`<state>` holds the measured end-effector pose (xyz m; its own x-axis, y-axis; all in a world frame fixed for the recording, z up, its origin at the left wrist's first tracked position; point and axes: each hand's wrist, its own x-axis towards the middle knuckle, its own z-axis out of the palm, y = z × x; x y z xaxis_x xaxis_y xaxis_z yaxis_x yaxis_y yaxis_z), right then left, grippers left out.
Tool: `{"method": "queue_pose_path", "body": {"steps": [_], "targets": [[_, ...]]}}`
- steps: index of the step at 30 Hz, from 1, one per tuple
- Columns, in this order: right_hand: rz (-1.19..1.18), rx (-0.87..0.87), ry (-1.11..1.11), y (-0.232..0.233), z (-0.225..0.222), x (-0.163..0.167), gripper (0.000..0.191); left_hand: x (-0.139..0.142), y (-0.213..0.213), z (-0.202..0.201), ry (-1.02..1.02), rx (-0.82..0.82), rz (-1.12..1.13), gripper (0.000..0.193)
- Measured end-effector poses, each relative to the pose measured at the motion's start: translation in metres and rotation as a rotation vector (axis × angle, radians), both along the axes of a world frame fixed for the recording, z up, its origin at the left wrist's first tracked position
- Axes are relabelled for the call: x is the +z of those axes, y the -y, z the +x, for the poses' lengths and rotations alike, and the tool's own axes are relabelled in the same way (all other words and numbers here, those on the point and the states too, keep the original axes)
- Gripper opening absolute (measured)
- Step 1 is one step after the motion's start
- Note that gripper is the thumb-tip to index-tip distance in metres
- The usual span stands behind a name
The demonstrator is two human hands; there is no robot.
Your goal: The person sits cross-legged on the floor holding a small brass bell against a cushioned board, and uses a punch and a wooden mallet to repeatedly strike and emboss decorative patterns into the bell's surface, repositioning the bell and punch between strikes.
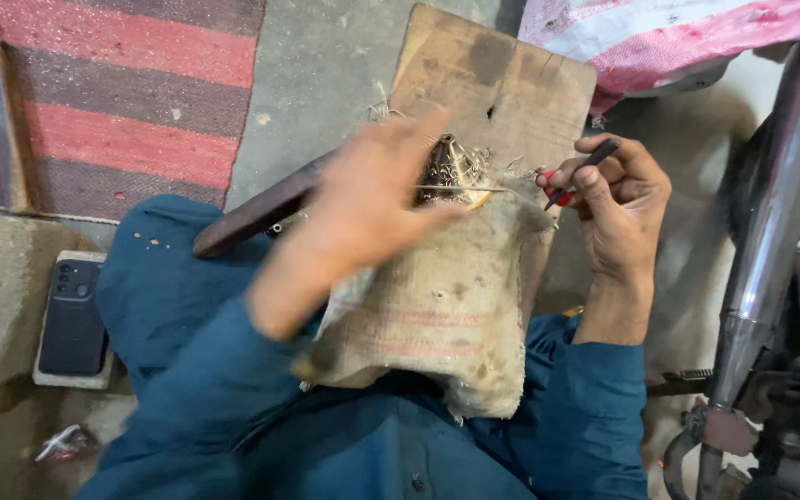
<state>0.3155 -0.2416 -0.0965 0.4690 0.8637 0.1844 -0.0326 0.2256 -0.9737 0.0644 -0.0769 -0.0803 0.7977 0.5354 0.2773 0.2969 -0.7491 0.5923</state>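
- The left hand (363,208) is blurry, fingers spread, over a wiry bundle (451,169).
- The right hand (618,199) pinches a dark tool (585,167).
- The bundle sits on a sack (446,306), in the middle.

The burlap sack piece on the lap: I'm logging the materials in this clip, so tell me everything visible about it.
The burlap sack piece is coarse tan woven cloth, stained with dark spots, with faint reddish stripes across its lower part and frayed edges. It drapes over the person's lap and blue clothing, its top edge lying against a worn wooden board. A tangle of thin fibres or wires sits at its top. The blurred left hand lies over its upper left; the right hand, holding a thin dark tool, is at its upper right edge.
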Motion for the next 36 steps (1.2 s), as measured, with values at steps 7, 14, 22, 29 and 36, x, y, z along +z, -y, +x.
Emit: {"method": "queue_pose_path", "body": {"steps": [7, 14, 22, 29, 36], "targets": [[-0.002, -0.046, -0.052, 0.02, -0.005, -0.012, 0.027, -0.01, 0.018, 0.025, 0.023, 0.052, -0.031, 0.085], [0.034, -0.061, -0.114, 0.011, -0.007, -0.004, 0.031, -0.017, -0.051, 0.005, 0.157, -0.564, -0.557, 0.077], [-0.181, 0.124, 0.407, -0.058, -0.038, 0.038, 0.024, -0.011, -0.035, -0.027, 0.363, -0.401, -0.26, 0.083], [-0.184, 0.289, 0.465, -0.094, -0.061, 0.038, 0.035, -0.053, -0.074, -0.107, -0.397, 0.068, -0.521, 0.072], [-0.239, 0.251, 0.576, -0.091, -0.064, 0.039, 0.029, -0.075, -0.046, -0.123, -0.102, 0.158, -0.484, 0.055]]}}
